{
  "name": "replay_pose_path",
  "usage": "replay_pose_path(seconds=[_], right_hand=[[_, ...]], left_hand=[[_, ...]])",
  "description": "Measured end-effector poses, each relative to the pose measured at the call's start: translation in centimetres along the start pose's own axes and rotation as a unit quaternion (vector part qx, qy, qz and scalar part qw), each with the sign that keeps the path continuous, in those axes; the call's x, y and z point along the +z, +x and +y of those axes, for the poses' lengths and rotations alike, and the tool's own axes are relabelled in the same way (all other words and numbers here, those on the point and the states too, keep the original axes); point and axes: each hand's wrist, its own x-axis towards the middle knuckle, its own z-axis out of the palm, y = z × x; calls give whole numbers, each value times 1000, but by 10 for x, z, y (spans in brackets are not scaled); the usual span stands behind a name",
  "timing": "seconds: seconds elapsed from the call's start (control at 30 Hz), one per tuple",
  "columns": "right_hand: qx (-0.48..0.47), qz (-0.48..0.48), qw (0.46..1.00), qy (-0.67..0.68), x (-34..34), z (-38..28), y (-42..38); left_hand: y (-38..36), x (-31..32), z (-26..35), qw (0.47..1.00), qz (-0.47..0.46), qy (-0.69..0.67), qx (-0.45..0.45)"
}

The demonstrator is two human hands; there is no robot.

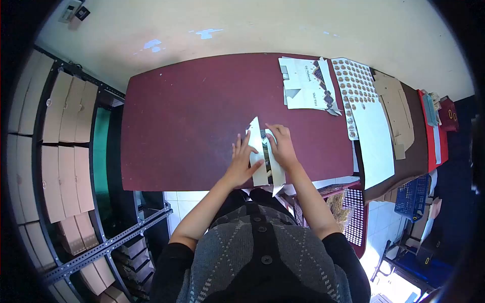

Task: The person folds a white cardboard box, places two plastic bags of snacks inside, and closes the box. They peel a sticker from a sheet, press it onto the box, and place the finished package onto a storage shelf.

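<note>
A white folded card (258,164), with a dark patterned strip down its middle, lies near the front edge of the maroon table (187,116). Its two long white flaps stand partly folded in along the strip. My left hand (242,160) rests on the left flap with its fingers spread and its thumb reaching toward the strip. On the other side, my right hand (283,146) lies against the upper part of the right flap, thumb and forefinger apart. The undersides of the fingers are hidden.
Printed white sheets (305,83) lie at the back right, beside a sheet of round stickers (353,81) and brown cardboard pieces (396,108). A shelf rack with boxes (65,171) stands on the left. Below the table's right side is a maroon basket (356,217); a blue crate (411,197) stands farther right.
</note>
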Motion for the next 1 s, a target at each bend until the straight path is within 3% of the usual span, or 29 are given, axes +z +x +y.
replay_pose_path(seconds=[0.17,0.4,0.57,0.63,0.83,1.0], right_hand=[[10,53,998,42,1,8,6],[77,33,992,93,10,17,12],[65,39,992,105,16,17,14],[117,19,980,158,14,15,16],[80,13,983,162,13,19,22],[58,-61,988,128,12,29,37]], left_hand=[[49,4,2,986,97,-137,0],[51,13,7,988,124,-90,1],[52,19,15,988,141,-64,14],[54,18,20,987,150,-49,7],[57,16,28,992,112,-11,-64],[64,-1,24,996,82,12,-24]])
